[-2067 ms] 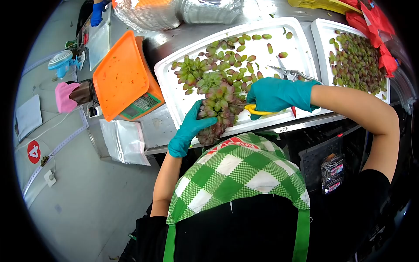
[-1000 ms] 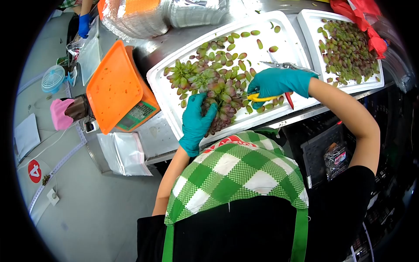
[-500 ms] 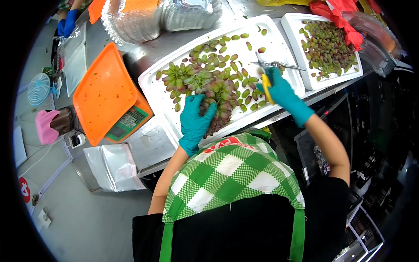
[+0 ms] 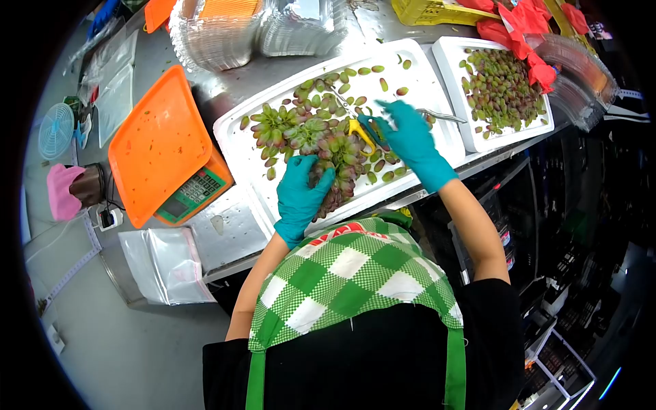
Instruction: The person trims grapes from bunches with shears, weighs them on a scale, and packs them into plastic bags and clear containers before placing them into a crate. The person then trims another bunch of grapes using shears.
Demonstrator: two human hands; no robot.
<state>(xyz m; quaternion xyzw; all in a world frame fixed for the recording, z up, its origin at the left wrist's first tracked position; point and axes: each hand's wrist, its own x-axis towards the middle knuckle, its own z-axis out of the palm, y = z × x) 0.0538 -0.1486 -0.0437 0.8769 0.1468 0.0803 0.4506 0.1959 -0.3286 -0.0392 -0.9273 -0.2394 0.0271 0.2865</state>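
A: Left hand [image 4: 301,198]?
B: Fingers curled, pinching the succulent rosette [image 4: 344,156] in the white tray [image 4: 430,89], near its front edge.
A: Right hand [image 4: 410,139]?
B: Fingers spread beside yellow-handled scissors [image 4: 361,132]; can't tell if touching.

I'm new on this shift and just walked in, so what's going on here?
Succulents are being handled over a white tray. The teal-gloved left hand holds a reddish-green rosette near the tray's front side. The gloved right hand is at the yellow-handled scissors; whether its grip is closed on them isn't clear. Loose leaves lie scattered in that tray, and a second white tray to the right holds many more.
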